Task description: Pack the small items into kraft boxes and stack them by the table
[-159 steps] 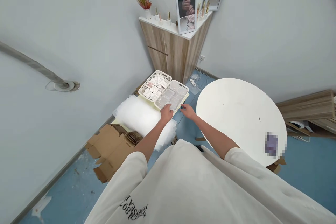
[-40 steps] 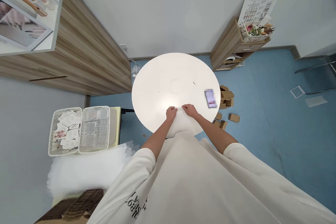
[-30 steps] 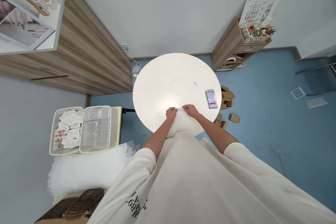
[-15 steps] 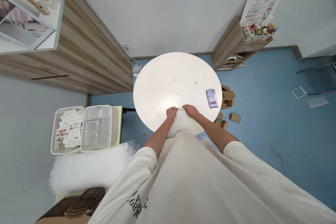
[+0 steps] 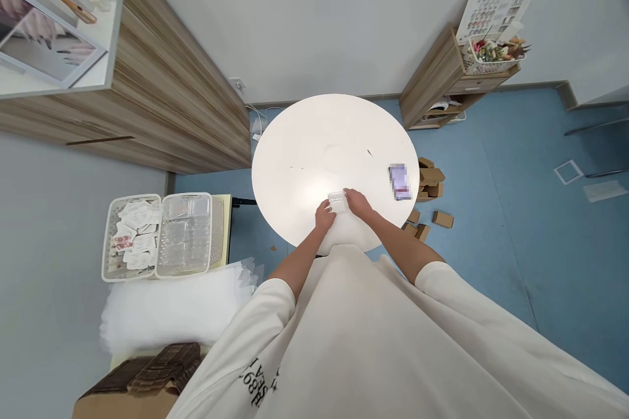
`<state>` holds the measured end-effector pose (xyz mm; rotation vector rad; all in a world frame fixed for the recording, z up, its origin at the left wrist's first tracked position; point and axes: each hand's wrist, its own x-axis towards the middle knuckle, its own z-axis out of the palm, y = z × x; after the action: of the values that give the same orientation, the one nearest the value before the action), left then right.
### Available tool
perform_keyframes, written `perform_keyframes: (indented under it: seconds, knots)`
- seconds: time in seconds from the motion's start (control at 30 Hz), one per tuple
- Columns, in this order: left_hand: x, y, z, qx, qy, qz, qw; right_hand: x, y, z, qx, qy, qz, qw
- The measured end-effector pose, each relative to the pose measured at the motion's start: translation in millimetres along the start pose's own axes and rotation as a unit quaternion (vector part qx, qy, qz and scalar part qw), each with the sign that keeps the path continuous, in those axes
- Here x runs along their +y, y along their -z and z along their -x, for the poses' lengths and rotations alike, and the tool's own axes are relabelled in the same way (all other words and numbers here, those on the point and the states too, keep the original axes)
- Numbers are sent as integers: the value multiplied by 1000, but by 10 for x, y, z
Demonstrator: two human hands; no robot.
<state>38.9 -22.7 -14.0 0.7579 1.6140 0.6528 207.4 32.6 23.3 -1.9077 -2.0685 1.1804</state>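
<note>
A small clear plastic box is held between my two hands over the near part of the round white table. My left hand grips its left side, fingers curled at the edge. On the opposite side, my right hand has its thumb and fingers closed on the upper right corner. Whatever the box contains is too small to make out. Farther right on the tabletop lies a purple item, blurred out by pixels.
Left of me, one white basket holds printed cards and another holds clear boxes. White sheets lie nearer me, beside a brown carton. Small cardboard boxes are on the floor right of the table. Wooden cabinets stand along the wall.
The box has tilted so that its broad face shows, where before only a thin edge was visible. My left hand has shifted slightly right and down; the right hand stays on the box.
</note>
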Motion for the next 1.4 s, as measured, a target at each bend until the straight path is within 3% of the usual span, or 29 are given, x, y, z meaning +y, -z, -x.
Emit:
perform_keyframes:
  seconds: [0.23,0.47,0.63,0.8,0.97,1.07,1.4]
  knots:
    - [-66,55,37,20,3,-38,999,198,-222,119,2,-83,-60,995]
    - [-65,19,59,6,14,-20,1000,300,-404,229,4,-108,-153,982]
    - [19,4,7,-9,3,-4,1000,256,-418,165,8,-94,-178,979]
    - [67,109,-2,0,14,-31,999,259,-327,169,14,-90,-175,980]
    - [15,339,55,42,7,-28,999,231,-219,148,25,-61,-148,987]
    - [-27,541,118,79,-8,-13,997,83,-201,52,23,-14,-130,991]
    - [-27,1504,419,186,-49,13,981,-1058,-482,-208,-33,132,-96,986]
